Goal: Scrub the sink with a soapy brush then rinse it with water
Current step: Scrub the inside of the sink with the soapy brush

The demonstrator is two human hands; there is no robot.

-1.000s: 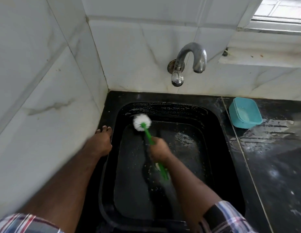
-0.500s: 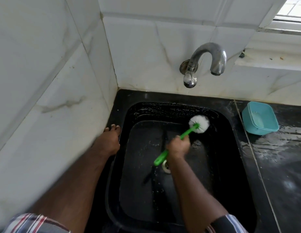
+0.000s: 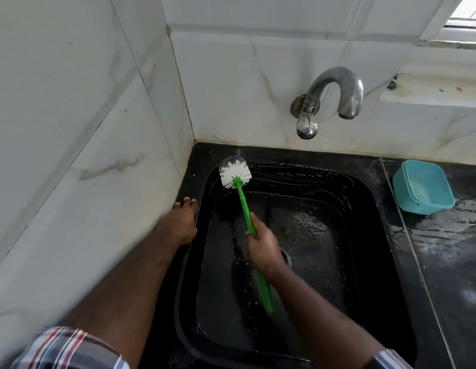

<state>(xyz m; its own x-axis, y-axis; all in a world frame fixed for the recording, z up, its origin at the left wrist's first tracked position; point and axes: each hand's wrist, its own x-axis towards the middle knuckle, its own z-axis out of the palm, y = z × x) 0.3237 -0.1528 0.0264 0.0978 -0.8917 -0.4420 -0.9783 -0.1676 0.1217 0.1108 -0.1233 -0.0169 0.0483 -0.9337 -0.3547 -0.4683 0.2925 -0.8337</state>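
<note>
A black sink (image 3: 364,198) fills the middle of the head view, wet and flecked with suds. My right hand (image 3: 262,247) is shut on the green handle of a brush (image 3: 243,201). The brush's white bristle head (image 3: 234,172) presses on the sink's far left corner at the rim. My left hand (image 3: 179,222) rests flat on the sink's left edge, fingers together against the wall, holding nothing. A steel tap (image 3: 335,97) juts from the tiled wall above the sink; no water runs from it.
A teal plastic tub (image 3: 423,186) with soapy liquid stands on the wet black counter (image 3: 449,249) right of the sink. White marble tile walls (image 3: 85,129) close the left and back. A window ledge (image 3: 431,94) lies at the upper right.
The brush head swept from the sink's far left to its far right, then back to the far left corner, higher on the rim. My left hand stayed on the edge.
</note>
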